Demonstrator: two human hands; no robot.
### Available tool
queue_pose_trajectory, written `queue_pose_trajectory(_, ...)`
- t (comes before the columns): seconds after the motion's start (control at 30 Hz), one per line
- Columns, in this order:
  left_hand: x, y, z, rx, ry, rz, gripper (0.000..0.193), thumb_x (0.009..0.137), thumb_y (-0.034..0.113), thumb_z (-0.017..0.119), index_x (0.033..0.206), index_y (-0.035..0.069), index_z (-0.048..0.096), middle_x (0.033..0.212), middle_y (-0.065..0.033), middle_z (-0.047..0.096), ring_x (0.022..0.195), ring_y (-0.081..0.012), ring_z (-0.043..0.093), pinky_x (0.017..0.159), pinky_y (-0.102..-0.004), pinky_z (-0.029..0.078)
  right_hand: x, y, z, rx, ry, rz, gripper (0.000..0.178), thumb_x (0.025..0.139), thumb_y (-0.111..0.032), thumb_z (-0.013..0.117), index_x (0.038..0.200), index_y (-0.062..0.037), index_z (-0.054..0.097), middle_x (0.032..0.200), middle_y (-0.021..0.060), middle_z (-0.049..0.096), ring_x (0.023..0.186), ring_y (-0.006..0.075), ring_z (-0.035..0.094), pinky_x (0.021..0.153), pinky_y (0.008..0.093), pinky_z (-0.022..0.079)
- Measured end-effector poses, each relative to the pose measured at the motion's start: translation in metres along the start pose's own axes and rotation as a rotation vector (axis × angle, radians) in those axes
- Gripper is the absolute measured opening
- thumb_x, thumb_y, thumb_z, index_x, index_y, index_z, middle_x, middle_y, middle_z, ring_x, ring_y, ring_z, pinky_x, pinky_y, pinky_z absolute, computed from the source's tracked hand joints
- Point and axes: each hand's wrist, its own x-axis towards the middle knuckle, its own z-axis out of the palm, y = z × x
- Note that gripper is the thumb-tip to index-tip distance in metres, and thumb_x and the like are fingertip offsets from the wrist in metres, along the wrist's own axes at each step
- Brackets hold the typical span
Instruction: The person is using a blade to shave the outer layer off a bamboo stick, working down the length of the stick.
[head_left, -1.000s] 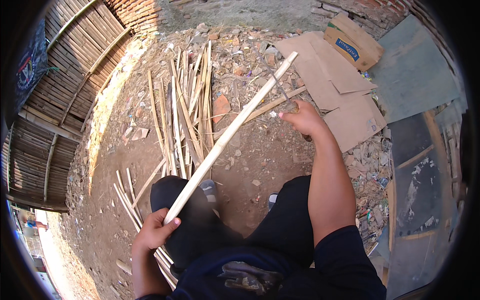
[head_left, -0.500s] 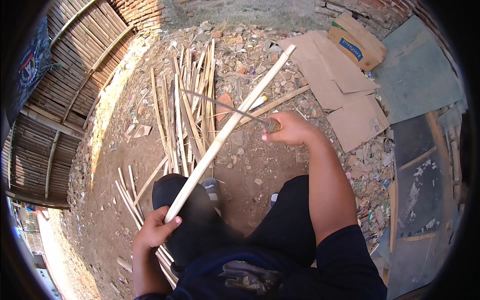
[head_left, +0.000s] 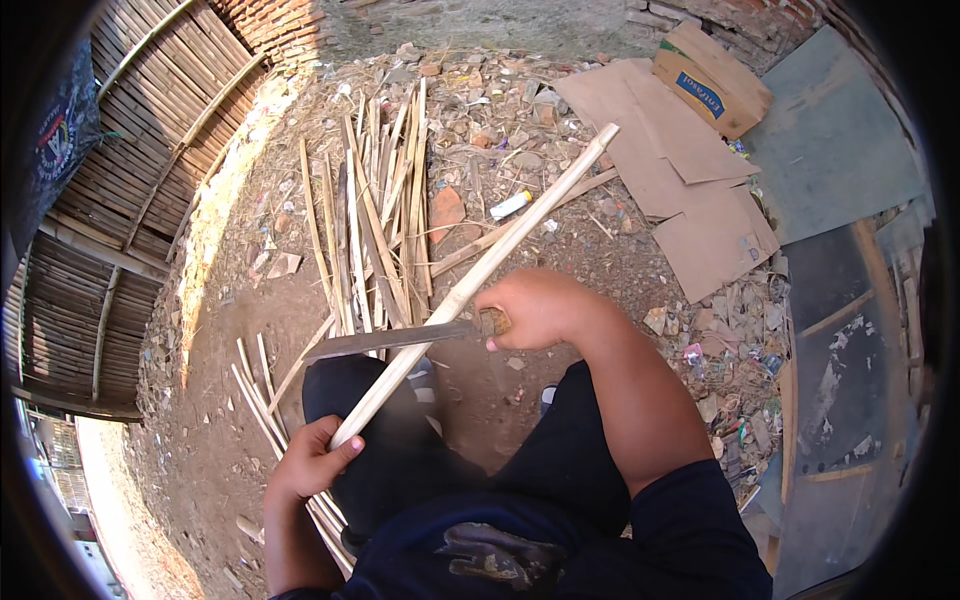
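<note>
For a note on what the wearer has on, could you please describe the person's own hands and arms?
The left hand and right hand are both bare, with no gloves, rings or watch visible. The forearms are uncovered too. The right sleeve is short and dark navy; only a dark sliver of the left one shows.

Brown cardboard box (head_left: 728,78), far right: blue rectangular label (head_left: 700,94) with pale lettering. Dark plastic sheet (head_left: 80,100), far left: round emblem (head_left: 58,140) ringed by white lettering.

The knife handle (head_left: 494,321) is mostly hidden inside the right grip (head_left: 542,308).
</note>
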Motion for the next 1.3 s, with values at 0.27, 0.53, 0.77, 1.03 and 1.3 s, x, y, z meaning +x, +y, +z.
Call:
queue_pose_trajectory(0.27, 0.002, -0.004, 0.000, -0.067, 0.013, -0.010, 0.031, 0.095, 0.034, 0.072, 0.085, 0.008, 0.057, 0.062, 0.0048, 0.051, 0.052, -0.0051, 0.046, 0.045, -0.0241, 0.035, -0.006, 0.095, -0.024, 0.431, 0.471, 0.477, 0.048, 0.081, -0.031, 0.078, 0.118, -0.0032, 0.067, 0.110, 0.0200, 0.070, 0.103, 0.0334, 0.068, 0.089, 0.0414, 0.052)
queue_pose_trajectory(0.53, 0.003, -0.009, -0.001, -0.150, -0.027, 0.002, 0.030, 0.096, 0.033, 0.071, 0.085, 0.009, 0.057, 0.060, 0.0045, 0.050, 0.049, -0.0052, 0.046, 0.044, -0.0233, 0.035, -0.005, 0.021, -0.011, 0.048, 0.125, 0.137, 0.051, 0.081, -0.032, 0.078, 0.122, -0.0058, 0.066, 0.112, 0.0213, 0.070, 0.107, 0.0373, 0.066, 0.092, 0.0464, 0.052)
queue_pose_trajectory(0.77, 0.001, -0.017, -0.008, -0.208, -0.057, -0.010, 0.029, 0.096, 0.032, 0.072, 0.086, 0.009, 0.057, 0.059, 0.0049, 0.049, 0.048, -0.0049, 0.044, 0.043, -0.0232, 0.034, -0.016, 0.081, -0.023, 0.319, 0.279, 0.082, 0.046, 0.080, -0.029, 0.081, 0.116, -0.0037, 0.067, 0.082, 0.0094, 0.068, 0.072, 0.0187, 0.064, 0.066, 0.0347, 0.050)
queue_pose_trajectory(1.03, 0.003, -0.008, 0.001, -0.189, -0.022, -0.001, 0.029, 0.096, 0.033, 0.071, 0.086, 0.009, 0.057, 0.059, 0.0047, 0.050, 0.048, -0.0051, 0.045, 0.044, -0.0229, 0.035, -0.021, 0.083, -0.019, 0.343, 0.577, 0.302, 0.054, 0.081, -0.029, 0.079, 0.125, -0.0008, 0.063, 0.096, 0.0181, 0.072, 0.094, 0.0329, 0.069, 0.083, 0.0440, 0.052)
queue_pose_trajectory(1.3, 0.000, -0.014, -0.001, -0.086, 0.003, 0.014, 0.030, 0.096, 0.032, 0.072, 0.085, 0.010, 0.056, 0.060, 0.0047, 0.051, 0.049, -0.0050, 0.046, 0.044, -0.0232, 0.035, -0.006, 0.000, 0.000, -0.012, 0.024, -0.037, 0.047, 0.079, -0.034, 0.080, 0.118, -0.0099, 0.068, 0.096, 0.0188, 0.070, 0.093, 0.0354, 0.068, 0.080, 0.0431, 0.052)
